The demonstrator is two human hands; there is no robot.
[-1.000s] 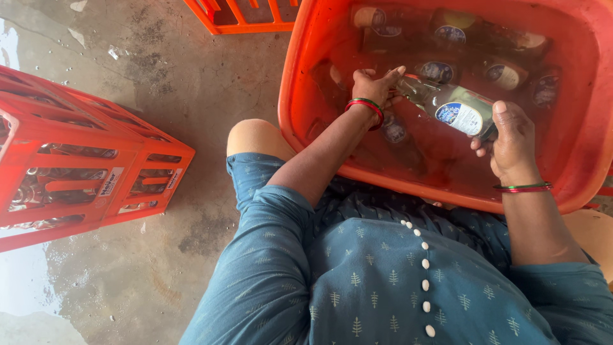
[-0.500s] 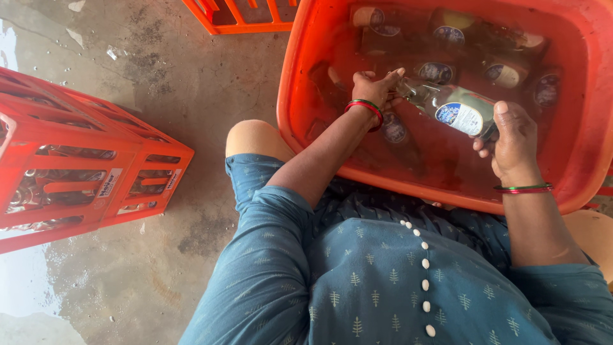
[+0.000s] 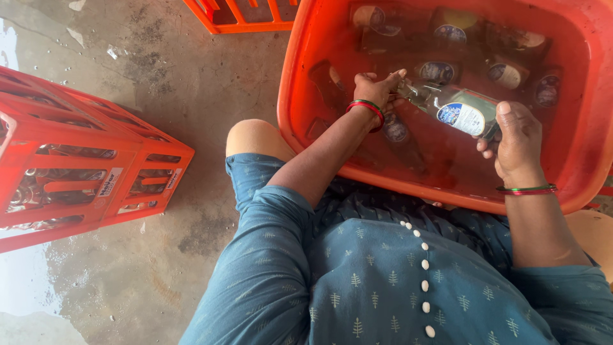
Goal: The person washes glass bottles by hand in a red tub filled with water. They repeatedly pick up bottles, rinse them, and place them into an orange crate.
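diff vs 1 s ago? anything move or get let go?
Almost nothing changed. The left hand stays at the neck of the clear glass bottle with the blue-and-white label, and the right hand keeps its grip on the base. The orange plastic tub, its submerged bottles and the orange crate stayed put.

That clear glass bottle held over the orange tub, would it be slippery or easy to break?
Probably slippery: the clear glass bottle hangs over the water-filled orange plastic tub and looks wet. Likely fragile, being rigid glass. Both hands, left hand and right hand, grip it, suggesting some weight.
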